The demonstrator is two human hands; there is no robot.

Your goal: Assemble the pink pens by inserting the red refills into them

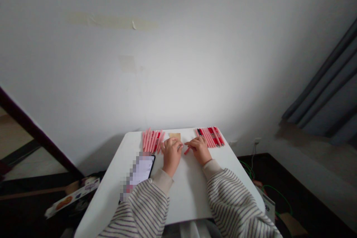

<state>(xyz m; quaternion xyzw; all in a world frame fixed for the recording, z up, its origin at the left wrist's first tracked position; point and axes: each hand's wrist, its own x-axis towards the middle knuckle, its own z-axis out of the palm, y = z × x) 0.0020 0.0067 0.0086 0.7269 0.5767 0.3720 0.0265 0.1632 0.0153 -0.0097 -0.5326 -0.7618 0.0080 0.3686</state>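
My left hand [171, 153] is over the middle of the white table [184, 189], its fingers bent and closed at the tips. Whatever lies in that grip is too small to make out. Facing it, my right hand [199, 149] has its fingertips together on a short red pen part [187, 151]. A small gap separates the two hands. Pink and red pens [150, 139] lie side by side just left of my left hand. A second row of pink and red pens [213, 137], a few with dark parts, lies beyond my right hand.
Behind my left hand is a small tan piece [175, 135]. A phone [142, 171], partly blurred out, lies by my left forearm. The white wall [178, 63] meets the table's far edge. Green cables [248, 169] run on the floor at right.
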